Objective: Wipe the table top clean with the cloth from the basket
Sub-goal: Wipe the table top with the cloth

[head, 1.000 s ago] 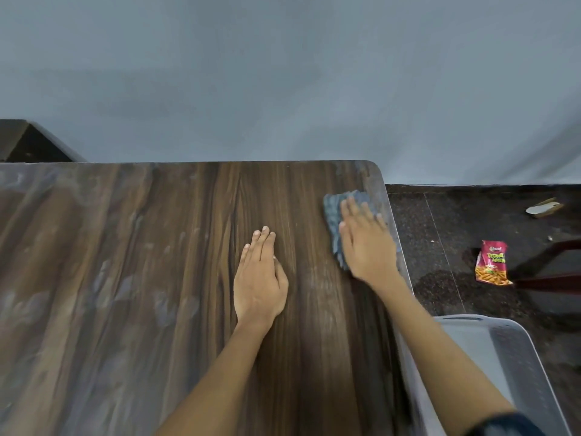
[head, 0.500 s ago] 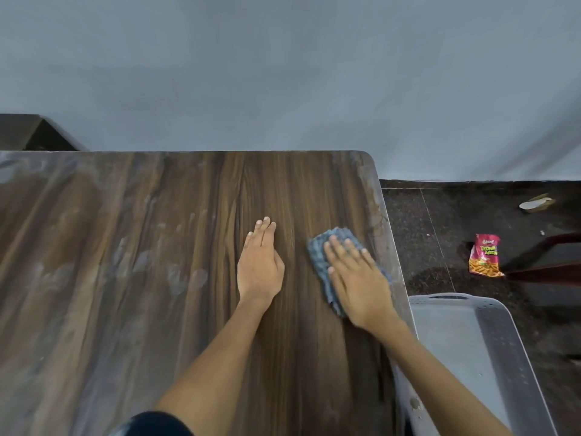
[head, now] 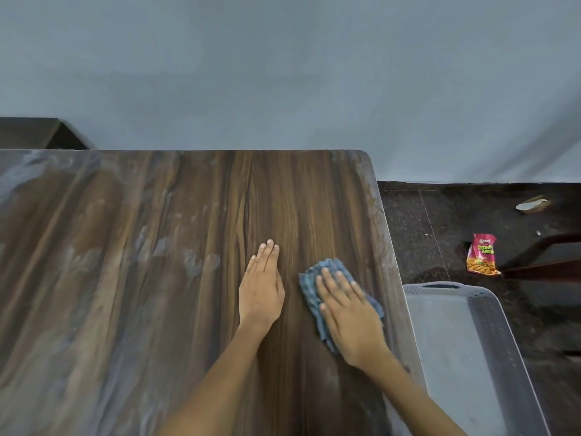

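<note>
- Worktop [head: 125, 309]: dark wood grain, rounded far-right corner. Pale dusty smears over the left and middle; the strip near the hands looks darker, with less haze.
- Right hand [head: 349, 319]: palm down on the cloth [head: 309, 289], fingers straight and slightly spread, pressing it flat to the worktop. No curl round the fabric, no pinch visible.
- Cloth: blue-grey, crumpled, lying on the worktop close to the right edge. It shows past the fingertips on the far side and along both sides of the hand; the part under the palm is hidden.
- Left hand [head: 262, 286]: flat on the bare wood just left of the cloth, fingers straight and held together, pointing away from the person. It holds nothing. A narrow gap of wood separates it from the cloth.
- Both forearms come in from the lower edge of the view.
- Basket [head: 490, 357]: grey plastic, perforated wall, handle slot in the far rim. It sits on the floor just beside the worktop's right edge, near the right forearm. What shows of its inside is bare grey bottom.
- Floor [head: 415, 221]: dark speckled tile, right of the worktop.
- Snack packet [head: 482, 254]: red with yellow contents pictured, lying on the floor beyond the basket.
- Small pale scrap [head: 533, 205] farther back on the floor, near the wall; too small to identify.
- Wall [head: 283, 73]: plain blue-grey behind the worktop.
</note>
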Tool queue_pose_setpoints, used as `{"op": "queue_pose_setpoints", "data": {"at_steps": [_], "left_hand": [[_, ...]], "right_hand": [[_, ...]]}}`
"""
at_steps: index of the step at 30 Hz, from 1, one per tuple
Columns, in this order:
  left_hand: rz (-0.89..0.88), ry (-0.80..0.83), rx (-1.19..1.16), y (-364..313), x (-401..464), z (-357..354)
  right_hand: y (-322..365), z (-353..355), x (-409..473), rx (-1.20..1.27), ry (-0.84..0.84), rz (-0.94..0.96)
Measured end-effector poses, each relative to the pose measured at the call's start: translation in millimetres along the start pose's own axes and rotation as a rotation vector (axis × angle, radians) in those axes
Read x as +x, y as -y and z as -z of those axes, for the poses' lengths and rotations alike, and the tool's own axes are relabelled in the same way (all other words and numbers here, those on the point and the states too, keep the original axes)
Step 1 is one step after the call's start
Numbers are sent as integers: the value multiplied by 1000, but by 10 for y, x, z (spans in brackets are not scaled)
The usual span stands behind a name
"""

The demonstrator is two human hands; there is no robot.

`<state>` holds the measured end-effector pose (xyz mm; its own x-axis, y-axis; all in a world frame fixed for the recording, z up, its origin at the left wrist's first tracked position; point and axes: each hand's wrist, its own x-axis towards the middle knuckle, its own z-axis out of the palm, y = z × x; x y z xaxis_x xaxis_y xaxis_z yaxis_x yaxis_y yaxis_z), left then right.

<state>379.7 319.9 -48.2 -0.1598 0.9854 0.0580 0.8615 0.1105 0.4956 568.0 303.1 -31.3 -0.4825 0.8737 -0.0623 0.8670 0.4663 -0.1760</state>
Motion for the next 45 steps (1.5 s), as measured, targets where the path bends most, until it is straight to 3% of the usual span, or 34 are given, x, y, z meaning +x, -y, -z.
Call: {"op": "queue_pose_setpoints", "data": {"at_steps": [4, 7, 10, 13, 15, 18, 23, 27, 29, 31, 35, 41, 45], "left_hand": [[3, 2, 9, 19, -186, 11], [20, -4, 18, 16, -318, 22], [14, 8, 14, 19, -436, 37], [-1, 29, 4, 66, -563, 58], [-19, 28, 9, 91, -649, 73], [-28, 30, 14, 99, -761, 93], [-26, 35, 17, 136, -984, 122], [-38, 60, 0, 177, -1165, 162], [-54, 79, -24, 209, -1237, 190], [-77, 90, -16, 240, -1316, 208], [-70, 72, -6, 269, -1449, 233], [-71, 70, -2, 276, -1578, 278], [-85, 96, 3, 317, -1648, 312]], "right_hand": [[-291, 109, 309, 2, -41, -287], [-136, 102, 688, -12, -59, -378], [284, -10, 589, 0, -18, -232], [593, -106, -45, -26, 61, -3], [502, -93, -489, 6, 44, 5], [112, 22, -676, -7, -6, -146], [0, 71, -51, -29, -9, -427], [592, -19, -127, -22, 11, -220], [857, -67, -568, -50, 56, -31], [892, -62, -1033, -15, 79, 44], [471, 2, -1262, -18, 67, -63], [456, -6, -559, -38, 0, -349], [1045, -129, -787, -72, 53, -116]]}}
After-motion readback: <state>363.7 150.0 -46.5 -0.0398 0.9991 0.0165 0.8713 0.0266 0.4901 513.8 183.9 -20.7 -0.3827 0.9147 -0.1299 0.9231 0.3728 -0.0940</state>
